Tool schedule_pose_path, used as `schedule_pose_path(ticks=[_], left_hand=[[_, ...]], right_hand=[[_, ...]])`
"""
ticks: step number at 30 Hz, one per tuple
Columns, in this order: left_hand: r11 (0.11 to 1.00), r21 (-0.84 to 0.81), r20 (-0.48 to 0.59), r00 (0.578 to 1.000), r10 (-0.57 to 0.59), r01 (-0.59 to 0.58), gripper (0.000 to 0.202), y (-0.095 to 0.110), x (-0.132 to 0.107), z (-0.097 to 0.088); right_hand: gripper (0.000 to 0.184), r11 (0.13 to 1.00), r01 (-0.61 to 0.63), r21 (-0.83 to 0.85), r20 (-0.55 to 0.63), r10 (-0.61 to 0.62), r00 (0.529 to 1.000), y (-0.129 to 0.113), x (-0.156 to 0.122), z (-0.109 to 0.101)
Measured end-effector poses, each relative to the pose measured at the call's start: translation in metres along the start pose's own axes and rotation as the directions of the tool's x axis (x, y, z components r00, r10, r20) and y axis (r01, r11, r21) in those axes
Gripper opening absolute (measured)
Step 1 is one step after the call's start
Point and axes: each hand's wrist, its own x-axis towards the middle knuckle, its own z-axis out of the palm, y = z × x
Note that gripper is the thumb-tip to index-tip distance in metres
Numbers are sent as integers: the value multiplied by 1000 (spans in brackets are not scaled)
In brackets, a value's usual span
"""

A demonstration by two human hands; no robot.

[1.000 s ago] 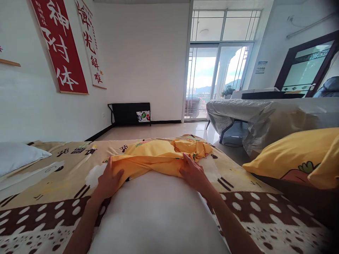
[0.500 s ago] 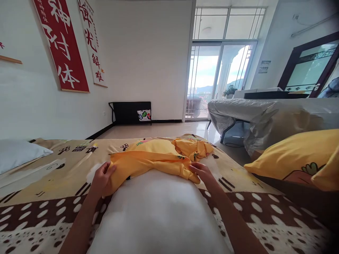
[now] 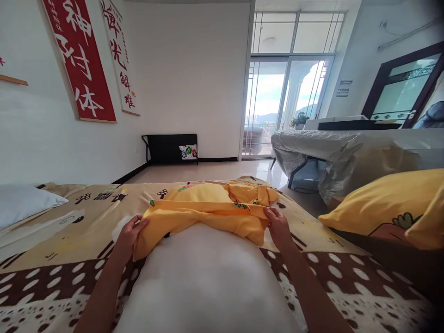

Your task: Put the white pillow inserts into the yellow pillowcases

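A white pillow (image 3: 215, 282) lies in front of me, its far end under a yellow pillowcase (image 3: 204, 217). My left hand (image 3: 132, 236) pinches the pillowcase at its left edge. At the opposite edge, my right hand (image 3: 277, 225) grips the cloth between thumb and fingers. The pillowcase is bunched and stretched sideways between both hands, with green leaf prints on its upper fold. Just beyond it lies a crumpled piece of yellow cloth (image 3: 255, 192). Everything rests on a beige and brown patterned blanket (image 3: 329, 277).
A yellow pillow with a carrot print (image 3: 378, 208) sits at the right, and another white pillow (image 3: 31, 201) at the far left. Beyond the blanket stand a plastic-covered table (image 3: 312, 143) and a black folded frame (image 3: 169, 149) against the wall.
My right hand has moved right and slightly up with the pillowcase edge, so the cloth is spread wider. My left hand has shifted a little left and down, still holding its edge.
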Motion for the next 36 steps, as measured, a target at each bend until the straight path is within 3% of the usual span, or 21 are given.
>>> schedule_pose_path(ticks=[3, 6, 9, 12, 16, 19, 24, 32, 36], left_hand=[[999, -29, 7, 999, -34, 34, 44, -4, 4, -5], [993, -66, 35, 995, -98, 101, 42, -3, 4, -5], [983, -52, 64, 983, -171, 174, 39, -1, 3, -2], [991, -61, -13, 993, -121, 120, 34, -1, 5, -2], [994, -96, -225, 974, 30, -53, 30, -1, 8, -6], [987, -95, -298, 950, 94, -128, 33, -2, 10, -7], [988, 4, -296, 944, 147, -153, 40, -6, 11, -6], [997, 48, -205, 976, 70, -61, 33, -6, 12, -8], [997, 20, -278, 958, 72, -69, 34, -1, 8, -8]], right_hand=[[33, 992, -123, -12, 146, 124, 982, 4, 0, -6], [34, 974, -224, -41, 298, 226, 928, 9, -4, -15], [38, 963, -265, -53, 404, 263, 876, 15, -10, -23], [46, 964, -259, -54, 479, 253, 840, 19, -11, -25], [41, 972, -231, -30, 366, 226, 903, 24, -4, -22], [36, 980, -200, 19, 277, 187, 943, 24, 6, -19], [32, 985, -161, 63, 193, 147, 970, 22, 14, -16], [19, 976, -216, 7, 76, 215, 974, 26, 9, -15], [24, 983, -182, 7, 5, 182, 983, 25, 9, -18]])
